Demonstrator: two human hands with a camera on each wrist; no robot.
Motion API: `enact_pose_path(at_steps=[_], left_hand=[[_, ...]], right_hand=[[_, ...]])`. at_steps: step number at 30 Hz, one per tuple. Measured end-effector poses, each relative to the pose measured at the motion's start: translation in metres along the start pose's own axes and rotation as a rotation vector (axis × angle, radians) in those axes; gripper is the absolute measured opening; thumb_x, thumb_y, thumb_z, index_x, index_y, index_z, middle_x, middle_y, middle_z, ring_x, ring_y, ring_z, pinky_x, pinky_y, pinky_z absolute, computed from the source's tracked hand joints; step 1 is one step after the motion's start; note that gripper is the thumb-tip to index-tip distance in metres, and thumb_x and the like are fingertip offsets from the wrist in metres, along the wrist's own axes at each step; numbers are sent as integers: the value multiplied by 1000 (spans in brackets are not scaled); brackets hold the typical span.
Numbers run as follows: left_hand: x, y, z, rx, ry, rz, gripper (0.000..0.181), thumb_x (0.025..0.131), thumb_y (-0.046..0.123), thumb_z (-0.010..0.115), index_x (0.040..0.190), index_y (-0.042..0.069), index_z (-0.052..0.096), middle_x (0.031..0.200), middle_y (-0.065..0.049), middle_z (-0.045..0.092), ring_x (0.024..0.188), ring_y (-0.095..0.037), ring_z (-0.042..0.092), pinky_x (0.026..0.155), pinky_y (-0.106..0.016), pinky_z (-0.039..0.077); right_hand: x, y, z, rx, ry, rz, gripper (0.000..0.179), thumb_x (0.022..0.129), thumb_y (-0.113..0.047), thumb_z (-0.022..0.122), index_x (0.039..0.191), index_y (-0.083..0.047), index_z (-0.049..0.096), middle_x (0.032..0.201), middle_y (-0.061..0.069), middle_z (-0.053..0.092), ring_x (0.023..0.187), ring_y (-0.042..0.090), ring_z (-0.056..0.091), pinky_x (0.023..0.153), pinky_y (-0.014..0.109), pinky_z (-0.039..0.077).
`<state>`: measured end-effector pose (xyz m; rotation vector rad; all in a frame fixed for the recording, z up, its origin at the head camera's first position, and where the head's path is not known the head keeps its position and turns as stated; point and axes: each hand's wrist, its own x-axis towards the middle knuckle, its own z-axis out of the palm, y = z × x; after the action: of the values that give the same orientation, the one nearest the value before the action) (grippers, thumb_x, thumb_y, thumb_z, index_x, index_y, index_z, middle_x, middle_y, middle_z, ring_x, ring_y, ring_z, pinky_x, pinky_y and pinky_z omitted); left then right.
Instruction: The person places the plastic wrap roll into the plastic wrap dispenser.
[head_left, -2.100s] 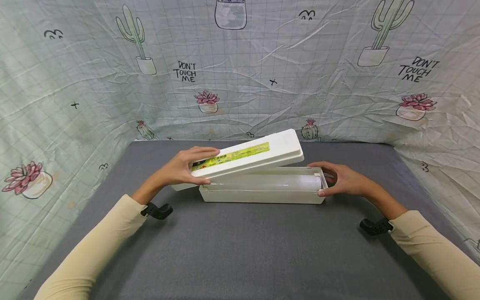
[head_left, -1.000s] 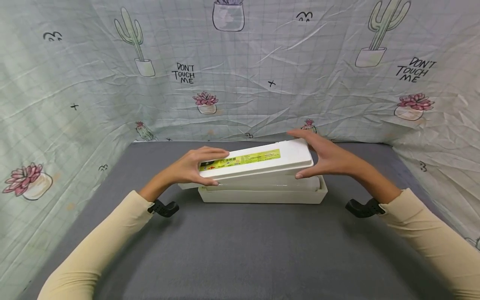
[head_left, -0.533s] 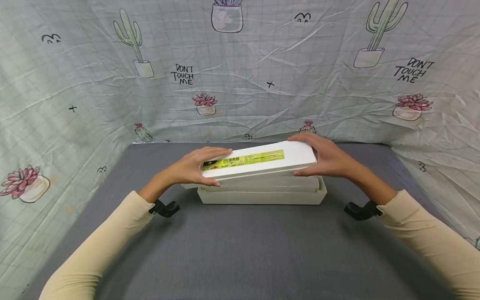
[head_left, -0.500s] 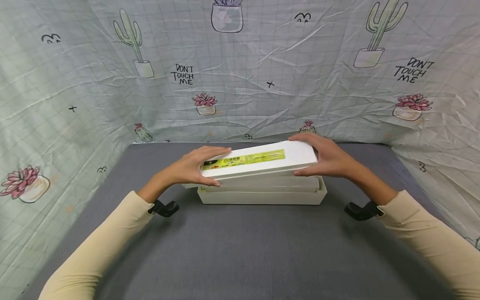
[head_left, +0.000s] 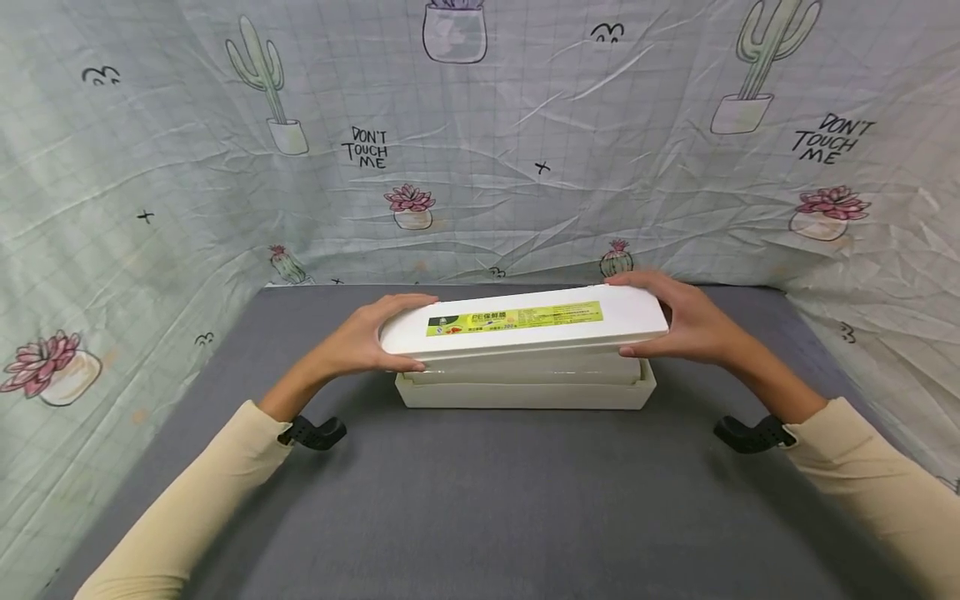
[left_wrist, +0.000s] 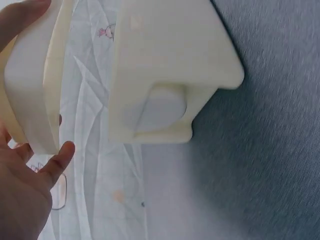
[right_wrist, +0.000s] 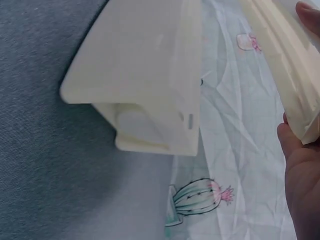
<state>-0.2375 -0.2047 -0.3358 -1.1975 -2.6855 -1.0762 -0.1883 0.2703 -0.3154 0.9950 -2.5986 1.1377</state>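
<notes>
A white plastic lid [head_left: 633, 310] with a yellow-green label is held over a white cling film box [head_left: 525, 397], tilted a little with its right end higher. My left hand [head_left: 358, 340] grips the lid's left end, thumb at the near edge and fingers at the far edge. At the other end, my right hand [head_left: 693, 323] grips the lid the same way. Inside the box lies a roll of cling film [head_left: 540, 367], partly hidden by the lid. Both wrist views show a gap between the lid [left_wrist: 35, 90] and the box [right_wrist: 135, 55].
The box stands on a dark grey cloth-covered table [head_left: 510, 500]. Behind it hangs a pale curtain [head_left: 495, 125] printed with cacti and lettering. Black bands [head_left: 318, 433] are on both wrists.
My right hand has left the box's right end and taken hold of the lid. The lid has come down, levelled somewhat and moved right, and my left hand now grips its left end.
</notes>
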Motion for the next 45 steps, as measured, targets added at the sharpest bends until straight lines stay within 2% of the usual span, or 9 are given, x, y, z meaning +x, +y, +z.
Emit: enact_pose_path(at_steps=[8, 16, 26, 32, 35, 37, 39, 41, 45], left_hand=[[0, 2, 9, -25, -6, -24, 87, 74, 36, 91, 150, 24, 52, 151, 1, 51, 132, -20, 48, 97, -46, 41], [-1, 2, 14, -16, -27, -41, 84, 73, 38, 91, 147, 20, 55, 149, -1, 53, 127, -20, 50, 92, -44, 43], [-3, -6, 26, -20, -76, -45, 86, 74, 38, 90, 148, 15, 54, 150, -3, 51, 134, -24, 46, 96, -48, 40], [-3, -8, 29, -19, -82, -39, 85, 74, 38, 90, 148, 17, 53, 151, -3, 50, 139, -25, 43, 113, -57, 28], [-3, -9, 29, -16, -80, -38, 86, 74, 38, 90, 148, 17, 53, 151, -3, 50, 137, -24, 44, 107, -54, 34], [-3, -9, 28, -15, -83, -41, 86, 74, 38, 90, 149, 16, 52, 152, -3, 50, 138, -25, 43, 107, -53, 33], [-3, -9, 28, -22, -105, -66, 86, 76, 39, 89, 150, 19, 51, 152, -2, 48, 134, -24, 45, 98, -49, 38], [-3, -10, 28, -26, -132, -86, 86, 78, 40, 87, 152, 20, 49, 153, -2, 47, 132, -24, 45, 96, -48, 40], [-2, -14, 28, -5, -213, -75, 98, 76, 41, 87, 158, 17, 38, 158, -6, 39, 134, -27, 40, 98, -51, 39]], right_hand=[[-11, 9, 5, -51, 8, 71, 89, 72, -14, 94, 149, -19, 50, 130, 1, 58, 97, 10, 59, 75, 25, 50], [-19, 22, 17, -68, 14, 67, 88, 70, -17, 95, 147, -19, 52, 138, 1, 58, 104, 8, 55, 79, 27, 48], [-32, 36, 35, -55, -2, 127, 89, 71, -21, 95, 148, -21, 51, 143, 0, 55, 108, 9, 52, 82, 31, 46], [-34, 39, 39, -51, -31, 126, 90, 73, -24, 94, 150, -20, 48, 146, 3, 52, 113, 8, 50, 84, 31, 45], [-33, 39, 40, -48, -28, 120, 90, 73, -23, 94, 150, -20, 48, 147, 4, 52, 114, 9, 50, 85, 32, 45], [-32, 40, 41, -36, -30, 119, 90, 73, -22, 94, 150, -20, 48, 146, 4, 52, 112, 10, 51, 84, 31, 45], [-33, 41, 42, -11, -43, 132, 88, 74, -21, 93, 150, -19, 48, 144, 3, 53, 109, 10, 53, 83, 30, 47], [-34, 43, 42, 11, -61, 146, 87, 76, -20, 92, 150, -18, 47, 142, 4, 53, 107, 11, 54, 81, 30, 48], [-34, 44, 42, 66, -120, 137, 87, 80, -17, 89, 152, -13, 41, 145, 8, 49, 111, 12, 52, 84, 30, 48]])
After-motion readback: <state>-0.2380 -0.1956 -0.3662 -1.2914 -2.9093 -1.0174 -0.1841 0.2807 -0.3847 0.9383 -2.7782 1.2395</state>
